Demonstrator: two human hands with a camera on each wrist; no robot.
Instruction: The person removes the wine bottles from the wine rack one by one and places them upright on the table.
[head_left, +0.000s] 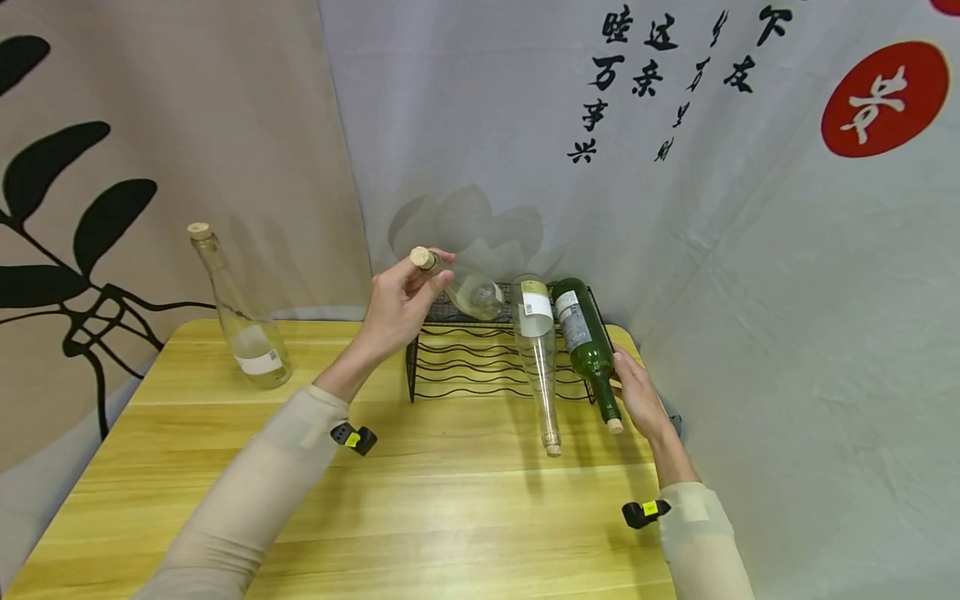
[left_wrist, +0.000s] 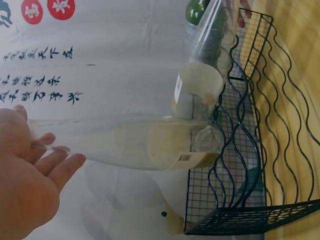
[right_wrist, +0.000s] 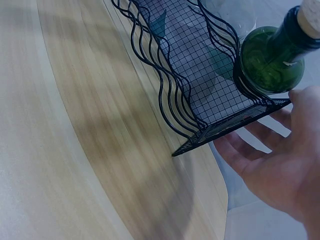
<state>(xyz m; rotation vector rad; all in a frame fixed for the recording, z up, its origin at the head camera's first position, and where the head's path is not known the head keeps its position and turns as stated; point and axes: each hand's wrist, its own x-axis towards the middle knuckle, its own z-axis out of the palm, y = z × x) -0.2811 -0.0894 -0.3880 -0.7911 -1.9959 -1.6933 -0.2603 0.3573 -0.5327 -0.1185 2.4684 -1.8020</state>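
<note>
My left hand (head_left: 401,304) pinches the neck of a corked clear glass bottle (head_left: 474,292). Tilted, its base points toward the back of the black wire wine rack (head_left: 468,367); in the left wrist view the bottle's base (left_wrist: 205,145) overlaps the wavy bars. My right hand (head_left: 640,392) lies along the rack's right side, fairly straight fingers (right_wrist: 235,152) against the outside of the mesh end panel (right_wrist: 225,130). Its thumb is at the panel's upper corner, close to a corked green bottle (head_left: 588,342) lying on the rack. Left of that lies another clear bottle (head_left: 536,358), neck toward me.
A corked clear bottle (head_left: 255,342) stands upright at the table's left. The wooden table (head_left: 420,517) ends behind the rack at a pale cloth backdrop (head_left: 487,108) with printed writing. Both bottle necks on the rack stick out past its front.
</note>
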